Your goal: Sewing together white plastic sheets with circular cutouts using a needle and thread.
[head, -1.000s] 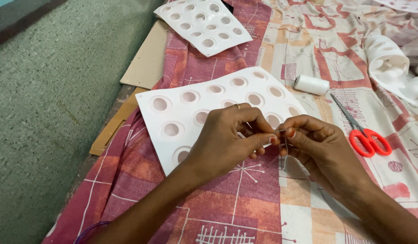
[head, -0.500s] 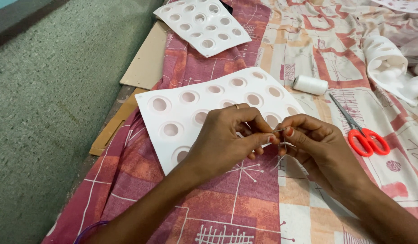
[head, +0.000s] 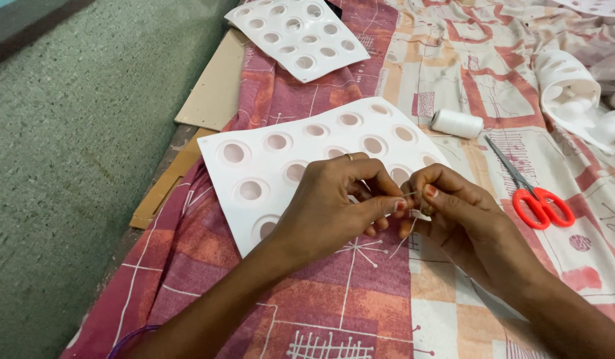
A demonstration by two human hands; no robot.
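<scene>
Sitting on a red-and-cream patterned cloth beside a green floor, both hands meet over a white dimpled tray, cups all empty. Left hand and right hand pinch a thin white thread between fingertips. Spool and red scissors lie nearby.

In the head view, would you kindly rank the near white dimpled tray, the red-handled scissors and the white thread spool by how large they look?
1. Near white dimpled tray: by far the largest, though the hands cover part of it.
2. Red-handled scissors: long and thin.
3. White thread spool: smallest; it lies slightly farther from the camera, but the gap looks clear.
</scene>
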